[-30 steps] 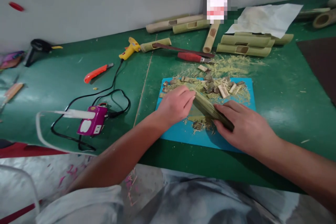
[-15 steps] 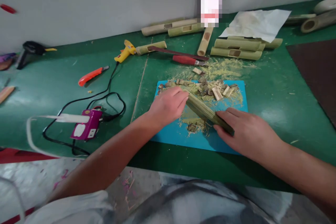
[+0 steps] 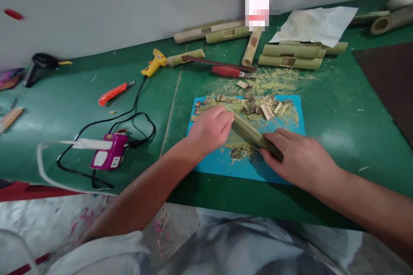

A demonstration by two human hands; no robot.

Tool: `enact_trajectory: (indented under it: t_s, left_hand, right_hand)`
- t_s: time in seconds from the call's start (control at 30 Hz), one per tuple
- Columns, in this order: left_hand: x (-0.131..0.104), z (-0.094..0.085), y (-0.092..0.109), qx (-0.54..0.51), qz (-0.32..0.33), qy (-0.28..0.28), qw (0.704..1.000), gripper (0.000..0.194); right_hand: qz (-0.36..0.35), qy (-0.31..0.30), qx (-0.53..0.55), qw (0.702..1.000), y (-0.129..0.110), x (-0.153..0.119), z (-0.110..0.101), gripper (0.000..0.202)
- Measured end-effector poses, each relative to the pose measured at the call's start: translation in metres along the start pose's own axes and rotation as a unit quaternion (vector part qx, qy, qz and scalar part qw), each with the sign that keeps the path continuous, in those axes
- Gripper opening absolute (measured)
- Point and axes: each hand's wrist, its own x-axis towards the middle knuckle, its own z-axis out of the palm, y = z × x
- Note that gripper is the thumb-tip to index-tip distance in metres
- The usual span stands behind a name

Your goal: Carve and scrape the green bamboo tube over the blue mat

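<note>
Closed grip: left hand point(image 3: 211, 131) around bamboo piece point(image 3: 248, 131) at its 10-o'clock end, right hand point(image 3: 298, 157) at its 4-o'clock end | green table point(image 3: 338, 124) | blue mat point(image 3: 211, 164), bamboo piece over its middle | red-handled knife point(image 3: 226, 71) at 11 o'clock | wood chips point(image 3: 266, 111) along mat's 12-o'clock edge

From afar I had the flat blue mat point(image 3: 222, 166) on the green tabletop point(image 3: 338, 124); slanting over it ran the long green bamboo piece point(image 3: 249, 132), left hand point(image 3: 211, 129) to right hand point(image 3: 298, 157)! Behind, the red-handled metal tool point(image 3: 226, 71); left, the boxy purple plastic adapter point(image 3: 111, 150) sat before the yellow plastic glue gun point(image 3: 155, 63).
</note>
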Motion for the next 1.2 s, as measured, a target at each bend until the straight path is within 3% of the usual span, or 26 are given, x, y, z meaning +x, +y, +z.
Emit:
enact_trajectory:
  t_s: [0.13,0.3,0.47,0.6,0.73,0.87,1.0,1.13,1.2]
  left_hand:
    - [-0.002,0.000,0.006,-0.016,0.037,-0.060,0.997,0.028]
    - [-0.005,0.000,-0.001,0.001,-0.008,0.040,0.999,0.024]
    - [-0.005,0.001,0.004,-0.016,0.037,-0.032,0.999,0.027]
    - [-0.006,0.003,-0.001,-0.005,-0.009,0.042,0.999,0.026]
    - [-0.007,0.005,-0.003,-0.033,0.041,-0.004,0.999,0.026]
    - [-0.008,0.006,-0.002,-0.015,0.016,0.057,0.998,0.026]
    - [-0.009,0.005,0.002,-0.022,0.056,0.006,0.998,0.030]
    - [-0.011,0.005,0.000,-0.021,0.025,0.048,0.998,0.026]
    - [-0.012,0.006,-0.002,-0.022,0.036,0.039,0.998,0.026]
  right_hand:
    - [-0.005,-0.012,-0.004,1.000,-0.001,0.000,0.000,0.021]
    - [-0.007,0.007,-0.006,1.000,-0.002,-0.001,0.000,0.023]
    - [-0.017,0.006,-0.016,1.000,-0.001,-0.002,0.001,0.022]
    - [-0.019,0.018,-0.016,1.000,-0.001,-0.003,0.001,0.024]
    - [-0.026,0.018,-0.020,0.999,-0.001,-0.002,0.002,0.025]
    - [-0.027,0.031,-0.019,0.999,-0.002,-0.002,0.002,0.026]
    - [-0.028,0.020,-0.022,0.999,-0.001,-0.002,0.002,0.024]
    - [-0.023,0.030,-0.015,0.999,-0.001,-0.003,0.001,0.026]
    - [-0.025,0.022,-0.015,0.999,-0.001,-0.003,0.001,0.026]
